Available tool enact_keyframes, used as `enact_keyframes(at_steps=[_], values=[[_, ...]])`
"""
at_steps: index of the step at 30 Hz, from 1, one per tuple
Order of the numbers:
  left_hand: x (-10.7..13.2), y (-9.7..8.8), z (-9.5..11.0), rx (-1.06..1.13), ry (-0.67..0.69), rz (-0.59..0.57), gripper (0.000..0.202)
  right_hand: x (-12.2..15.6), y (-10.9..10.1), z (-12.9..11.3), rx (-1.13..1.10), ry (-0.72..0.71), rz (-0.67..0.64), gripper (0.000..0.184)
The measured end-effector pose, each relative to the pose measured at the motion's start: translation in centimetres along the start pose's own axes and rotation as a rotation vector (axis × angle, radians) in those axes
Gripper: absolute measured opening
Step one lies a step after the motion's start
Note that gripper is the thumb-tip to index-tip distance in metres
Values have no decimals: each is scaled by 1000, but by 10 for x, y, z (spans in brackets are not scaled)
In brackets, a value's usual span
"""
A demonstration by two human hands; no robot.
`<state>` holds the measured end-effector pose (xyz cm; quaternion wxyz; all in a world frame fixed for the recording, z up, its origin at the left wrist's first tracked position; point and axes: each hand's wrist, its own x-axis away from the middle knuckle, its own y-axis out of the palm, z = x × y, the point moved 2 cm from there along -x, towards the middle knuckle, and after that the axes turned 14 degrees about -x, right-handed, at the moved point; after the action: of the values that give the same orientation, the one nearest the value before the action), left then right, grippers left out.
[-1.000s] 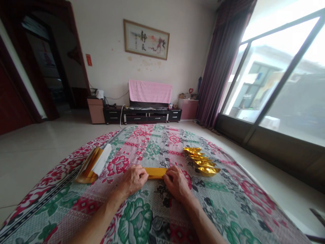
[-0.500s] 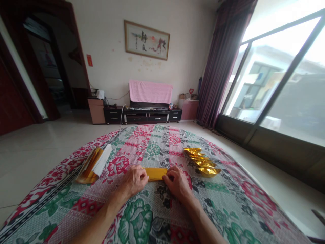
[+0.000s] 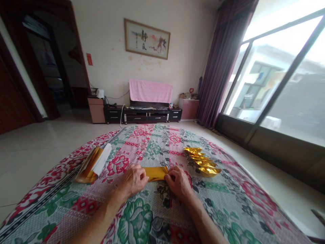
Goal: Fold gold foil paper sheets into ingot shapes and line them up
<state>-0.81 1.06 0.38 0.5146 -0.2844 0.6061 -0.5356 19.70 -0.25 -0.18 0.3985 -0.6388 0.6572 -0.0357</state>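
Between my two hands a folded strip of gold foil paper lies low over the patterned tablecloth. My left hand is closed, pinching the strip's left end between thumb and curled fingers. At the opposite end my right hand also has its fingers curled, gripping the right edge. Off to the right stands a row of several folded gold paper ingots. On the left rests a stack of gold paper sheets with a white sheet curled around it.
The round table's edge curves away beyond the cloth. Across the room are a black TV cabinet and a pink cloth over a screen. A purple curtain and large window fill the right side.
The strip's upper surface looks slightly wider and shinier, with its right corner raised. My right hand has shifted a little to the right; my left hand is nearly still.
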Motion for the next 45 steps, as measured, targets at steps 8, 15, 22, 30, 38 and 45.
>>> enact_keyframes(at_steps=[8,15,22,30,38,45], values=[[-2,-1,-7,30,36,-51,19,0,1,-2,13,13,5,23],[-2,-1,-2,-51,-8,-30,21,-1,1,0,-2,41,10,21],[-2,1,-5,-16,35,-9,20,-1,-1,-3,58,38,19,21],[-2,-3,-8,14,94,-29,18,-17,-6,-9,153,128,-3,14],[-2,-9,-7,-9,160,-50,18,-35,4,-8,162,56,-250,27],[-1,-12,-14,84,240,-43,9,-43,10,-12,145,31,-369,28]])
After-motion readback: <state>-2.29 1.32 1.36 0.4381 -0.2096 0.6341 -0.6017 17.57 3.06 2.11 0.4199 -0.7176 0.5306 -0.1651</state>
